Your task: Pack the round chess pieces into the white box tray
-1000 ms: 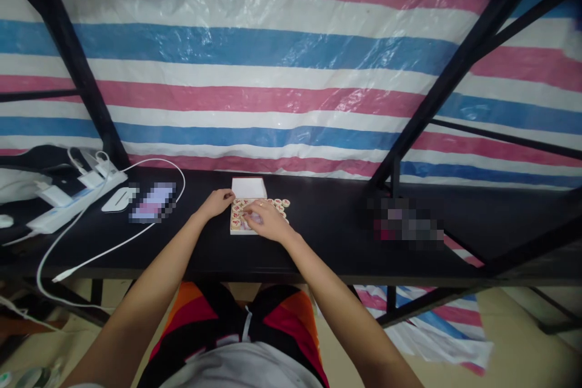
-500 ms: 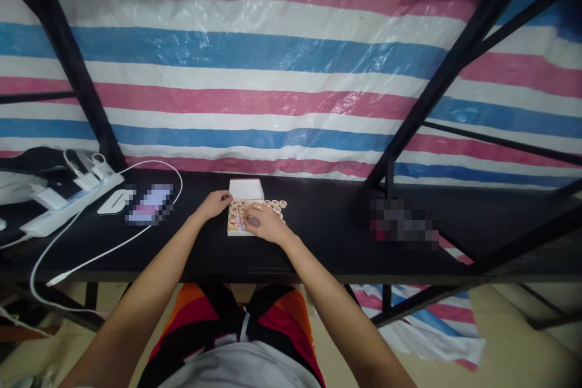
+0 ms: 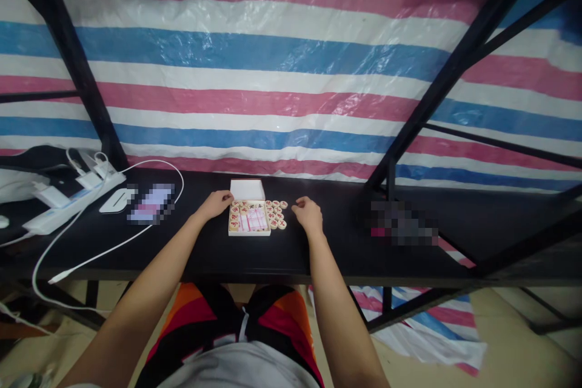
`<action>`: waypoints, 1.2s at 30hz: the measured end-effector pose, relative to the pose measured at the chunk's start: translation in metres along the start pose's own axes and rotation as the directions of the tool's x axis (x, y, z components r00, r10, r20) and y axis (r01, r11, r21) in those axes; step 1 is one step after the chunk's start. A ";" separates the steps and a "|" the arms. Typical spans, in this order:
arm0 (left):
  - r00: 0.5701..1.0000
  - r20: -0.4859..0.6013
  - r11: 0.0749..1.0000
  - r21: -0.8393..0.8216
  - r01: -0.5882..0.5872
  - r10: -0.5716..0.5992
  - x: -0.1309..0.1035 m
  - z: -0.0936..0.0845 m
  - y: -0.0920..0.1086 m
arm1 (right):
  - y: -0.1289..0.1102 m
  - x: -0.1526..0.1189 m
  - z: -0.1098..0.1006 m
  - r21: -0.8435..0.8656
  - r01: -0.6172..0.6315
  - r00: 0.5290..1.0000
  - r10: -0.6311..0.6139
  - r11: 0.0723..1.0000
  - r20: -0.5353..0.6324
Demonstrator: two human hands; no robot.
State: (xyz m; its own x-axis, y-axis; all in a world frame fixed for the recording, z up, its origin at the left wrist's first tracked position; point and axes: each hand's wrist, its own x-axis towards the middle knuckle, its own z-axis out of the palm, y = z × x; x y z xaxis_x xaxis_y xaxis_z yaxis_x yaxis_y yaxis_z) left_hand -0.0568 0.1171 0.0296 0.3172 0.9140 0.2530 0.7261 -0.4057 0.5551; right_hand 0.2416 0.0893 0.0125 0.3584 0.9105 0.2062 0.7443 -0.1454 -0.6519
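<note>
A small white box point(image 3: 249, 233) lies on the black table with its lid point(image 3: 247, 189) raised at the back. Round xiangqi pieces point(image 3: 234, 217) with red characters line its left side and back, and a folded sheet with pink lines point(image 3: 254, 219) shows in its middle. At the box's back left corner, my left hand point(image 3: 217, 204) has its fingers curled against the edge. Several more pieces point(image 3: 275, 216) lie in rows just outside the right wall. My right hand point(image 3: 309, 214) hovers right of these, thumb and fingers apart, with nothing visible in it.
On the left are a power strip with plugs point(image 3: 68, 203), a white cable point(image 3: 104, 259), a white flat device point(image 3: 116, 200) and a blurred phone point(image 3: 151, 203). A blurred dark object point(image 3: 402, 224) lies to the right. Black metal posts point(image 3: 422, 97) frame a striped plastic sheet point(image 3: 254, 97).
My right hand has left the box and moved right, past the loose pieces, uncovering the folded sheet. My left hand stays at the box's corner.
</note>
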 end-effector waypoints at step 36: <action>1.000 0.005 1.000 0.001 0.014 -0.014 0.000 0.000 0.001 | -0.048 -0.036 0.018 0.097 0.667 0.740 -0.672 0.738 0.025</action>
State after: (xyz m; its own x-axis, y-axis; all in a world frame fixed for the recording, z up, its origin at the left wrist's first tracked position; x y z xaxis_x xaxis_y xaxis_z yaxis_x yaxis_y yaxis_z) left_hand -0.0564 0.1170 0.0302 0.3103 0.9194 0.2416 0.7309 -0.3933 0.5578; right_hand 0.1834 0.0706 0.0232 -0.2492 0.7813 0.5722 0.7338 0.5379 -0.4149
